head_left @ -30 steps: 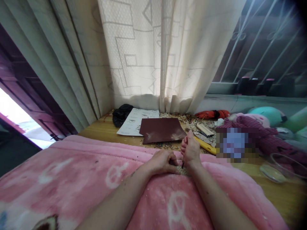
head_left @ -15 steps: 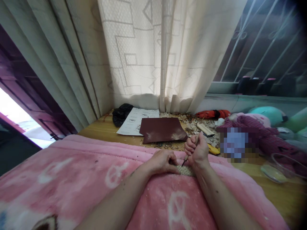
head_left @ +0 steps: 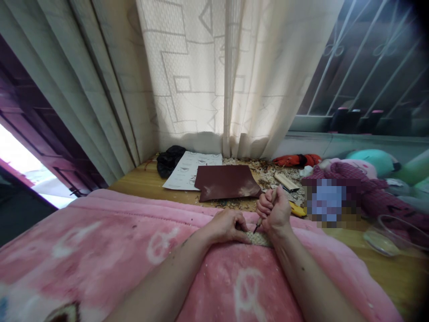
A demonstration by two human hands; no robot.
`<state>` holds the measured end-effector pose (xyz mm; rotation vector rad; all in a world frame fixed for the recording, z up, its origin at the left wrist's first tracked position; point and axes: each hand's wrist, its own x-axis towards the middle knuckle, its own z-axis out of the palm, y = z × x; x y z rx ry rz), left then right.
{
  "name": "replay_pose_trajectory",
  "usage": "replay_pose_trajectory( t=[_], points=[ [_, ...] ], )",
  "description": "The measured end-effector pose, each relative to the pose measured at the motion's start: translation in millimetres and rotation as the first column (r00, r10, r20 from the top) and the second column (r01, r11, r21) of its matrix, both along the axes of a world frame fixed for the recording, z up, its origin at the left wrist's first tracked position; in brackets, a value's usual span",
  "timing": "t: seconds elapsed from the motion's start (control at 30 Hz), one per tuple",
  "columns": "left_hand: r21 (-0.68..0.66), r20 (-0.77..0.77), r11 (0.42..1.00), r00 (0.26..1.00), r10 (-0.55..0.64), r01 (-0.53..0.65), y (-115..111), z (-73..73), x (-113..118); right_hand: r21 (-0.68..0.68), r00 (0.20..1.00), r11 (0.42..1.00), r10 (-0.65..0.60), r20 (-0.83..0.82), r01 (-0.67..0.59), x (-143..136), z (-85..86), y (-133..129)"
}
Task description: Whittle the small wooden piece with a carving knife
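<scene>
A pale piece with a criss-cross pattern [head_left: 259, 239] lies on the pink blanket [head_left: 134, 241]. My left hand [head_left: 228, 227] pinches its left end between thumb and fingers. Above the piece, my right hand [head_left: 274, 210] is wrapped round the handle of a thin pointed tool [head_left: 257, 224], whose dark tip points down to the patterned surface. The right forearm hides the piece's right end. Whether the tip touches the surface is too small to tell.
Behind the blanket lie a brown sheet [head_left: 228, 181], white paper [head_left: 191, 167], a black bag [head_left: 170, 160] and scattered shavings. A yellow tool [head_left: 297, 209] is just beyond my right hand. Farther right are stuffed toys [head_left: 372, 165] and a clear container [head_left: 382, 241].
My right hand and the tool have shifted very slightly left. My left hand keeps its grip on the patterned piece.
</scene>
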<state>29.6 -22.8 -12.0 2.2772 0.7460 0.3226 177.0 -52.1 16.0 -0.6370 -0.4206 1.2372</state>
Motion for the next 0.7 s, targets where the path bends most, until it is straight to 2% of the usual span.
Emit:
replay_pose_trajectory(
  t=[0.3,0.7],
  points=[
    [-0.008,-0.019,1.000,1.000,-0.011,0.011,0.4,1.4,0.1,0.002,1.000,1.000,-0.015,0.016,0.015,1.0,-1.0,0.1],
    [-0.050,-0.002,0.999,1.000,-0.010,0.010,2.6,-3.3,-0.7,-0.079,0.981,0.981,-0.172,0.087,0.179,-0.6,-6.0,4.6]
  ],
)
